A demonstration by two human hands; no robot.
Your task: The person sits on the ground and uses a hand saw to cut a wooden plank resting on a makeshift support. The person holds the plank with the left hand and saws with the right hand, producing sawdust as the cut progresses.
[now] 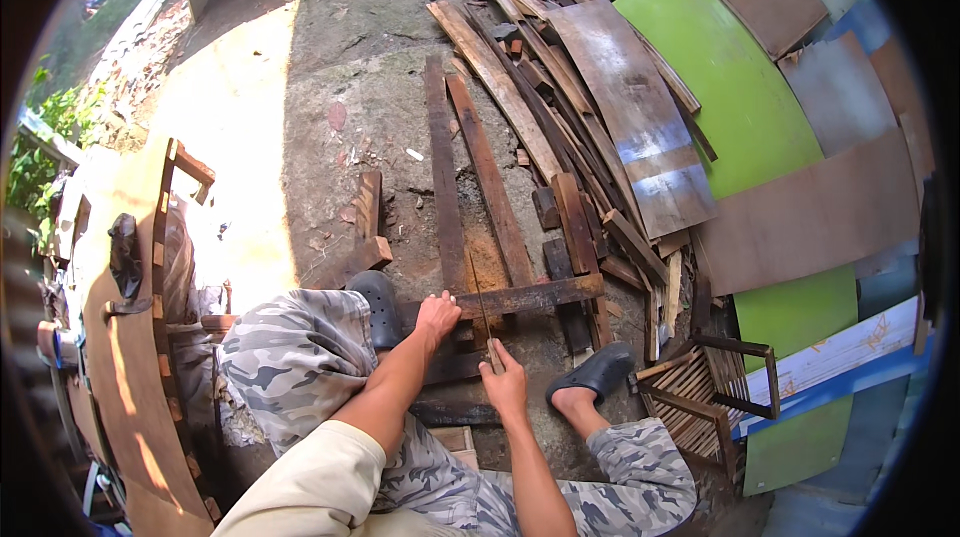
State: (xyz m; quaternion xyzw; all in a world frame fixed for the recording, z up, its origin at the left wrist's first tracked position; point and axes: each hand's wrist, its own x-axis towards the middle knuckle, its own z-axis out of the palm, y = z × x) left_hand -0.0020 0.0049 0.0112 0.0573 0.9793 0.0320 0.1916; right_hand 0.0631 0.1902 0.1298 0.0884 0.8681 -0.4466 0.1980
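The left hand (436,315) presses flat on a weathered wooden batten (530,295) lying crosswise over 2 long planks (470,187) on the concrete ground (330,57); the right hand (505,382) is closed around the handle of a thin saw (480,302) whose blade stands in the batten just beside the left fingers. Judging from this, a jumping blade could nick that hand, since the wood looks rough, cracked and dry; the batten could also shift, as it rests loosely near a dark rubber clog (380,307). Curved plywood sheets (720,87), some green, lie to the right.
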